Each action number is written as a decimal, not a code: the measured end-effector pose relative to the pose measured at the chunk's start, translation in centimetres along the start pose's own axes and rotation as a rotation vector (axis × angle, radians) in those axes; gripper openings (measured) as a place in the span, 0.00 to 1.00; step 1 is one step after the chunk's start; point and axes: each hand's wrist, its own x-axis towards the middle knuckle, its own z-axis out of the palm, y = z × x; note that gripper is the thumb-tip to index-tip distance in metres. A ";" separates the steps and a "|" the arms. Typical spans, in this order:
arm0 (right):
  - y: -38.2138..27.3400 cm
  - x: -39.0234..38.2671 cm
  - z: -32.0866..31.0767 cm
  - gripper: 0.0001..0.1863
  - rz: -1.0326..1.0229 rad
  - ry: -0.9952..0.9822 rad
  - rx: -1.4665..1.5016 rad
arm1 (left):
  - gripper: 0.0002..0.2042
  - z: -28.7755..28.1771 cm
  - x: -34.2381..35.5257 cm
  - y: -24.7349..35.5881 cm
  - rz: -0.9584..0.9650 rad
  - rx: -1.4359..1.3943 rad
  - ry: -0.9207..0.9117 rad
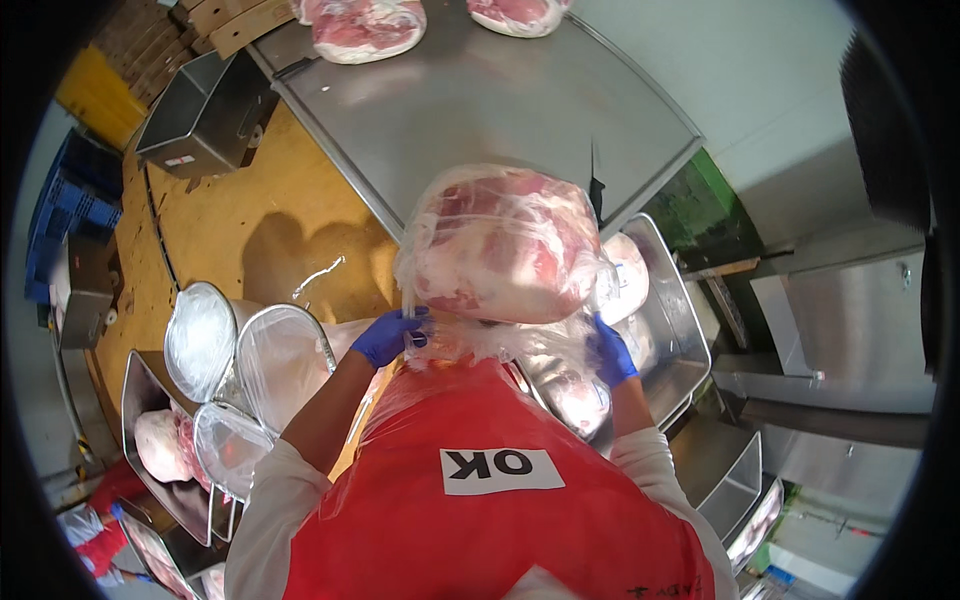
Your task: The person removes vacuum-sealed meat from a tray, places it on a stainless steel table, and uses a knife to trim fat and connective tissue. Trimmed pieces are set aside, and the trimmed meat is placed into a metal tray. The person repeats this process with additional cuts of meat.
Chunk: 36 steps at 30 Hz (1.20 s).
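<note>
A large cut of raw meat (505, 245), pink with white fat, sits in a clear plastic bag (470, 338) at the near corner of the metal table. My left hand (388, 338), in a blue glove, is closed on the bag's gathered left side, below the meat. On the opposite side my right hand (614, 352), also gloved in blue, has its fingers at the bag's right edge; they are partly hidden by the plastic and look closed on it. Just beyond the meat's right side lies a knife (597, 192) with a black handle.
More meat cuts (368, 30) lie at the table's (480, 110) far edge. A metal bin (690, 330) with bagged meat stands at my right. To my left are hoops holding clear bags (285, 355) and a meat bin (160, 480). Another metal cart (200, 115) stands farther left.
</note>
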 end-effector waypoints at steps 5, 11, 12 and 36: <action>4.8 2.9 4.2 0.11 -0.131 -0.005 -0.259 | 0.10 2.4 2.5 0.0 -0.057 0.244 0.000; 3.1 1.3 6.0 0.11 -0.470 0.186 -0.385 | 0.02 -0.3 3.3 -2.7 0.518 1.117 0.050; 2.2 0.1 5.6 0.11 -0.443 0.185 -0.355 | 0.02 0.1 2.5 -2.8 0.537 1.070 0.045; -7.4 -8.2 11.3 0.07 -1.171 0.161 -0.729 | 0.11 8.8 -14.5 13.1 0.630 0.354 0.247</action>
